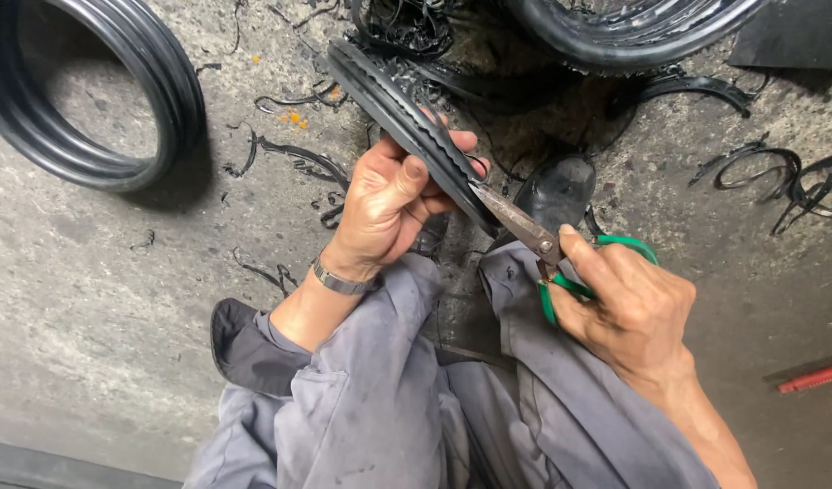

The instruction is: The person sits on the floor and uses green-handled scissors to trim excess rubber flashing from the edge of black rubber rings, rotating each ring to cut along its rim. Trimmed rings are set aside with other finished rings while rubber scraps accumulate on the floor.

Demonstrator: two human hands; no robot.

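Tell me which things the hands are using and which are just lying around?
In use:
left hand
rubber ring
right hand
scissors

Lying about:
rubber hoop on the floor
rubber scraps
red stick

black ribbed rubber ring [407,122], green-handled scissors [561,263], grey trousers [389,398], silver wristband [341,281]
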